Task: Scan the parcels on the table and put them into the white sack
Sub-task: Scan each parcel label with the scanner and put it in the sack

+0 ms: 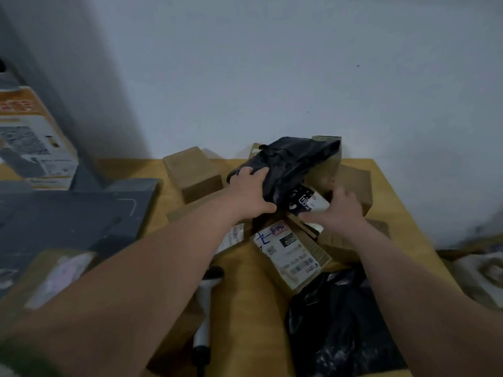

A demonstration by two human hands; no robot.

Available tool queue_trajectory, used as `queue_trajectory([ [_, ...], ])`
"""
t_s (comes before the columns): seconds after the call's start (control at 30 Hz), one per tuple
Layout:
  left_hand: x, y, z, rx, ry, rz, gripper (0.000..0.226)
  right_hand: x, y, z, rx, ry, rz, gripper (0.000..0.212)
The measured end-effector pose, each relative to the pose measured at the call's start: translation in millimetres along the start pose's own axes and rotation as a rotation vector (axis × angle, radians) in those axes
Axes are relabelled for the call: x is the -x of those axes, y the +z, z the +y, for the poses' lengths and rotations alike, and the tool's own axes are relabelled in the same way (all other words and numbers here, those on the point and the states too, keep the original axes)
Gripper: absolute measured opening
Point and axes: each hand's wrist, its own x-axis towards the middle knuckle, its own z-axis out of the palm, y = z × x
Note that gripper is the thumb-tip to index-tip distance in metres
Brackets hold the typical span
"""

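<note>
The left hand (250,191) grips the left end of a black bag (288,161), fingers curled over its top and thumb tucked below; the right hand (341,210) holds the bag's near end where a white label (313,202) shows, thumb stretched under the label and fingers bent up behind it, though how firmly it pinches is blurred. The bag lies tilted between the two hands, its far end raised toward the wall (299,63), over a heap of brown boxes (351,183) at the far side of the table (245,284). Just beside the bag on the left stands a plain box (193,172), apart from the hands. Below the hands a labelled box (291,254) lies flat, its sticker face up with blue writing; nearer still, at the right, a second bag (334,322), black and crumpled, rests on the table edge. Under the left forearm a scanner (204,325) lies on the wood, white handle toward the camera, dark head away; left of the table is a grey slab (68,213), with a printed carton (35,137) behind it.
</note>
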Motion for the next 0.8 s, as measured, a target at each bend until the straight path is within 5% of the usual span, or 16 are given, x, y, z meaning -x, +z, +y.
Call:
queue_trajectory([
  [0.13, -28.8, 27.2, 11.8, -0.070, -0.075, -0.007, 0.103, -13.0, 22.0, 8.6, 0.089, -0.096, -0.114, 0.118],
  [0.27, -41.9, 39.7, 4.1, -0.112, -0.035, 0.199, 0.027, -18.3, 33.0, 8.5, 0.143, -0.145, -0.041, 0.106],
  [0.33, -43.2, 34.0, -0.6, 0.033, -0.023, 0.275, 0.011, -18.4, 34.5, 7.4, 0.182, -0.161, -0.003, 0.103],
  [0.57, -14.5, -15.9, -14.8, 0.568, -0.110, 0.444, 0.029, -14.3, 43.6, -9.2, 0.271, -0.190, 0.079, 0.105],
  [0.8, 40.7, -53.0, -48.0, 0.259, -0.089, 0.687, 0.017, 7.7, 32.6, -45.7, 0.106, -0.209, 0.262, 0.098],
])
